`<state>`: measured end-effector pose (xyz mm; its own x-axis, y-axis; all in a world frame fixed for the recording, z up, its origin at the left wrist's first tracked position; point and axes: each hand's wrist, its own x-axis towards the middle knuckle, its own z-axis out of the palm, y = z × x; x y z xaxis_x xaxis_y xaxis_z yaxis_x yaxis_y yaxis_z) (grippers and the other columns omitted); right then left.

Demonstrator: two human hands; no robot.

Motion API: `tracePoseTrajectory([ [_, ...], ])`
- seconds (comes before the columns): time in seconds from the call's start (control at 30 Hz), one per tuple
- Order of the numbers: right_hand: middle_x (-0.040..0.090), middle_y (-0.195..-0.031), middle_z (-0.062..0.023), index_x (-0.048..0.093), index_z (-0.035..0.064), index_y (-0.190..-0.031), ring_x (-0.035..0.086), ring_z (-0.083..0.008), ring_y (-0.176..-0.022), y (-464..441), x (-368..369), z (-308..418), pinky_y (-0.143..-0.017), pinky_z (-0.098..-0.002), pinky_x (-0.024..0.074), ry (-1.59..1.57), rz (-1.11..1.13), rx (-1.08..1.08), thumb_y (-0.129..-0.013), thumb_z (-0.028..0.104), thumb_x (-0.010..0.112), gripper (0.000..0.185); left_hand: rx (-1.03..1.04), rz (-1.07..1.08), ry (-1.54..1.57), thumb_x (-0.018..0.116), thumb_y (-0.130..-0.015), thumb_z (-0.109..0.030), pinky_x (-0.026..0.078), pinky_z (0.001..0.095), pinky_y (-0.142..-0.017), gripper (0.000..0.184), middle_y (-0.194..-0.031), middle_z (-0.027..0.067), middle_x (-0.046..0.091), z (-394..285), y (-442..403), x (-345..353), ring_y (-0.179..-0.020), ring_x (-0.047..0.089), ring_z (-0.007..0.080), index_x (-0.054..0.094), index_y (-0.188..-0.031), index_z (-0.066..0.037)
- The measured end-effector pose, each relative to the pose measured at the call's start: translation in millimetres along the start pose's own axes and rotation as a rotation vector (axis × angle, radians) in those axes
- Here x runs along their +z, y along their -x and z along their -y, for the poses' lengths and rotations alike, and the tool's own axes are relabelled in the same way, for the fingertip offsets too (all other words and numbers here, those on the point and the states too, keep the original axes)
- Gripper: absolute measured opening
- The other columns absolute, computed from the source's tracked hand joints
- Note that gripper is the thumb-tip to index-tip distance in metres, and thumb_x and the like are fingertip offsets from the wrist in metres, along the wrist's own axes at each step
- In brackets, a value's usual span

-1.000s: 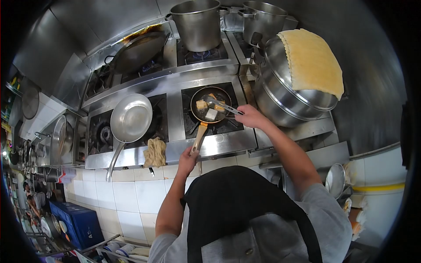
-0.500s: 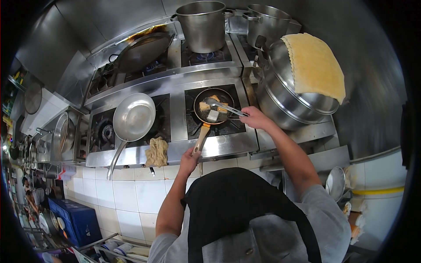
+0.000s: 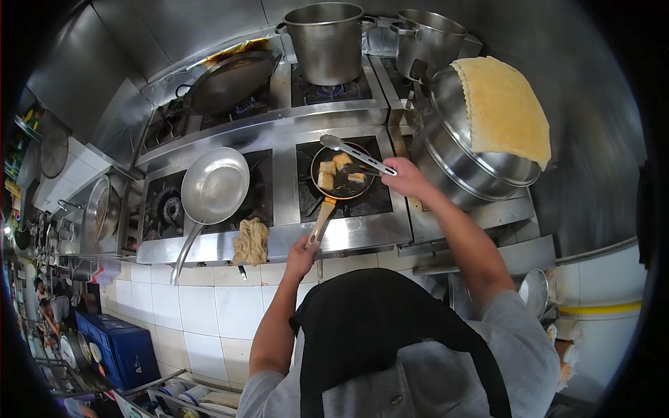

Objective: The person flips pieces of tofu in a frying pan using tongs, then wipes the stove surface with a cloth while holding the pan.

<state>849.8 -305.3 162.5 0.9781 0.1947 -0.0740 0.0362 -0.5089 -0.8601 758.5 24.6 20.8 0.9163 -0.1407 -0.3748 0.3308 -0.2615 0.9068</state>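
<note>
My left hand (image 3: pixel 302 256) is closed around the light-coloured handle of a small frying pan (image 3: pixel 321 223), which rests on the front right burner. Several browned, block-shaped pieces of food (image 3: pixel 326 181) lie in dark, shiny oil in the pan. My right hand (image 3: pixel 405 178) grips metal tongs (image 3: pixel 362 157) held over the pan's far right side. The tips of the tongs are above the far rim, and no food shows between them.
Left of the frying pan, a larger steel pan (image 3: pixel 214 184) sits on a burner beside a crumpled cloth (image 3: pixel 250 242). Behind stand a dark wok (image 3: pixel 230 83) and two tall pots (image 3: pixel 325 45). At right is a large lidded steamer pot (image 3: pixel 446 139) with a yellow cloth (image 3: pixel 505 111) on top.
The tongs have risen from among the food to above the far rim. The pieces have shifted, and the pale one no longer shows its white face. My left hand stays on the handle.
</note>
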Motion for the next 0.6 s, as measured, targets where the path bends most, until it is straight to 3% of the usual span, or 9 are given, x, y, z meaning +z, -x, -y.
tracePoseTrajectory([
  [0.23,0.057,-0.062,-0.0113,0.058,-0.0009,-0.08,0.055,-0.0196,-0.056,3.1,9.0,7.2,-0.053,-0.0344,0.0433,0.182,-0.001,-0.135,-0.072,0.015,0.059,0.018,0.001,0.008,0.028,0.059,-0.086,-0.017,0.038,0.0226,-0.049,0.03,-0.064,-0.0027,0.05,2.3,-0.9,-0.4,-0.052,0.044,0.0064,0.057,-0.112,-0.004],
  [0.37,0.056,-0.062,-0.0127,0.058,-0.0013,-0.08,0.055,-0.0204,-0.054,-3.7,22.9,24.2,-0.052,-0.0343,0.043,0.087,0.022,-0.052,-0.072,0.015,0.058,0.019,0.004,0.007,0.042,0.059,-0.086,-0.017,0.038,0.0224,-0.049,0.029,-0.064,-0.0026,0.05,-3.2,1.0,-0.3,-0.052,0.044,0.0064,0.058,-0.111,-0.004],
  [0.43,0.055,-0.061,-0.0127,0.058,-0.0018,-0.081,0.055,-0.0205,-0.052,-15.4,33.9,23.2,-0.05,-0.0343,0.0428,0.124,-0.014,-0.213,-0.072,0.015,0.058,0.019,0.003,0.013,0.029,0.059,-0.086,-0.018,0.038,0.0224,-0.049,0.029,-0.064,-0.0027,0.05,-3.3,0.9,-0.4,-0.052,0.044,0.0064,0.057,-0.111,-0.004],
  [0.6,0.055,-0.058,-0.0116,0.058,-0.0019,-0.081,0.055,-0.0202,-0.05,-25.7,48.3,24.6,-0.049,-0.0348,0.0427,0.116,0.106,-0.108,-0.073,0.015,0.056,0.019,-0.006,0.014,0.047,0.059,-0.086,-0.018,0.037,0.0224,-0.048,0.028,-0.064,-0.0027,0.05,-2.1,1.5,-1.1,-0.052,0.044,0.0061,0.058,-0.109,-0.004],
])
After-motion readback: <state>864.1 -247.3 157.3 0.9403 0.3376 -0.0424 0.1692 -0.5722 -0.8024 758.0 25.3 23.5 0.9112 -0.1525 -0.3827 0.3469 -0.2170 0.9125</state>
